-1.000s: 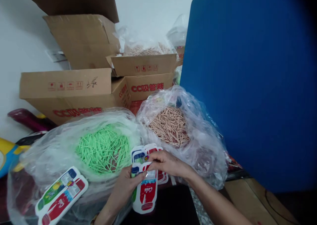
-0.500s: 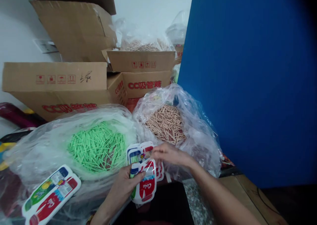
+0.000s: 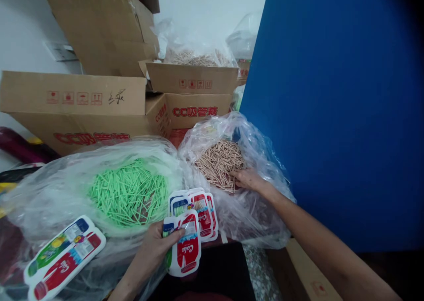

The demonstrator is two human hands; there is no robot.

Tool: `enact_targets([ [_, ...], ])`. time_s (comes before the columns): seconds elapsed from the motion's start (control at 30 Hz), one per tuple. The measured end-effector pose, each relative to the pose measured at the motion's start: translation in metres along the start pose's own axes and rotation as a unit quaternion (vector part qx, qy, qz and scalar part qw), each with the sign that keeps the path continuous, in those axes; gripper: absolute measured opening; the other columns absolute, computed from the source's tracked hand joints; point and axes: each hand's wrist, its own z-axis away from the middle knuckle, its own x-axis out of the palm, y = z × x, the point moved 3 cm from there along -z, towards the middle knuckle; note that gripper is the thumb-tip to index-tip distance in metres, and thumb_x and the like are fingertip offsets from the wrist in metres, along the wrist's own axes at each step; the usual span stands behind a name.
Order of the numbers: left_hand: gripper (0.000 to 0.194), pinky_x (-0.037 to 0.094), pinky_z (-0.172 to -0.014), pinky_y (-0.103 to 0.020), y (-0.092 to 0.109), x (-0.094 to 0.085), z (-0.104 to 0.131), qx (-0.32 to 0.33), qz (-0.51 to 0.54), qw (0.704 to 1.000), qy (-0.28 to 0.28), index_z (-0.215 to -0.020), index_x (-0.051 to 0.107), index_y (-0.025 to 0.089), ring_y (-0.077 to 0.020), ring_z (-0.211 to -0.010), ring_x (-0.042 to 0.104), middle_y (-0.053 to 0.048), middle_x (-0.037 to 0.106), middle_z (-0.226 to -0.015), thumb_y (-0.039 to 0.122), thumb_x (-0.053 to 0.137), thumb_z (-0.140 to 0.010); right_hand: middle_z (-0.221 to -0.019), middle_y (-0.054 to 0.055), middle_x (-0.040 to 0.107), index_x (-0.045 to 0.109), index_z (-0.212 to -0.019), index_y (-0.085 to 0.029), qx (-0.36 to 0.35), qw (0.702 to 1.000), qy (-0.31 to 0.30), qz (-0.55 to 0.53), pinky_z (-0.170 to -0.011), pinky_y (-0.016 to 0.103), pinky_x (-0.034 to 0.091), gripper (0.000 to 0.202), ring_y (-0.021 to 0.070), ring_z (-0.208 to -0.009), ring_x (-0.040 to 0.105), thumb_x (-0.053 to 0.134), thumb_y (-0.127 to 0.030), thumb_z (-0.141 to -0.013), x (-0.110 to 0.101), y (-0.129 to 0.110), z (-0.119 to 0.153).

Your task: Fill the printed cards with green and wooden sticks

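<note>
My left hand (image 3: 162, 243) is closed on a bottle-shaped packet (image 3: 187, 248) with a red "Cola" print, thumb on its front. Just behind that packet lies a small stack of similar packets (image 3: 204, 217). My right hand (image 3: 247, 178) reaches into the plastic bag of brown sticks (image 3: 220, 161), its fingertips at the pile's right edge; what they hold, if anything, is hidden. Left of it, green sticks (image 3: 129, 192) lie heaped in another open bag. A larger packet (image 3: 66, 257) rests on plastic at the lower left.
Cardboard boxes (image 3: 76, 124) stand behind the bags, one holding a clear bag of brown sticks (image 3: 198, 58). A large blue panel (image 3: 331, 115) rises on the right. Below my right arm is another cardboard box (image 3: 308, 270).
My right hand has left the packets and moved up and right into the brown sticks. My left hand and its packet have shifted slightly left, uncovering more of the stack.
</note>
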Motion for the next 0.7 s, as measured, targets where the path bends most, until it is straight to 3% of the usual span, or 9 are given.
enact_targets([
  [0.17, 0.022, 0.05, -0.063, -0.025, -0.005, -0.003, -0.001, -0.003, 0.001, 1.0, 0.003, -0.079, 0.068, 0.013, -0.0192, -0.066, 0.065, -0.004, 0.073, -0.074, 0.034, 0.07, -0.073, -0.107, 0.009, 0.061, 0.06, -0.114, -0.025, -0.043, 0.999, 0.02, 0.02, -0.085, 0.033, 0.037, 0.032, 0.0239, -0.099, 0.056, 0.053, -0.025, -0.083, -0.001, -0.006, -0.005],
  [0.4, 0.024, 0.049, -0.06, -0.026, -0.006, 0.002, 0.003, -0.017, 0.01, 1.0, 0.001, -0.077, 0.068, 0.012, -0.0197, -0.063, 0.065, -0.004, 0.073, -0.07, 0.035, 0.071, -0.071, -0.107, 0.014, 0.055, 0.064, -0.099, -0.018, -0.022, 0.998, 0.065, -0.005, -0.095, 0.041, 0.029, 0.025, 0.0276, -0.107, 0.047, 0.041, -0.02, -0.09, 0.004, -0.022, -0.014],
  [0.57, 0.024, 0.05, -0.062, -0.026, -0.002, -0.005, 0.011, -0.017, 0.019, 1.0, 0.011, -0.077, 0.069, 0.012, -0.0206, -0.066, 0.066, -0.005, 0.074, -0.073, 0.035, 0.071, -0.072, -0.106, 0.015, 0.059, 0.062, -0.092, -0.016, 0.007, 0.991, 0.088, -0.103, -0.096, 0.04, 0.029, 0.02, 0.0262, -0.106, 0.049, 0.043, -0.015, -0.087, 0.006, -0.023, -0.014],
  [0.7, 0.026, 0.052, -0.066, -0.028, -0.007, -0.011, 0.013, -0.012, 0.027, 0.999, 0.029, -0.081, 0.07, 0.012, -0.0229, -0.071, 0.067, -0.007, 0.075, -0.078, 0.036, 0.072, -0.071, -0.085, 0.008, 0.065, 0.059, -0.086, -0.018, 0.065, 0.964, 0.113, -0.232, -0.085, 0.035, 0.037, 0.017, 0.021, -0.085, 0.057, 0.042, -0.022, -0.088, 0.01, -0.02, -0.013],
])
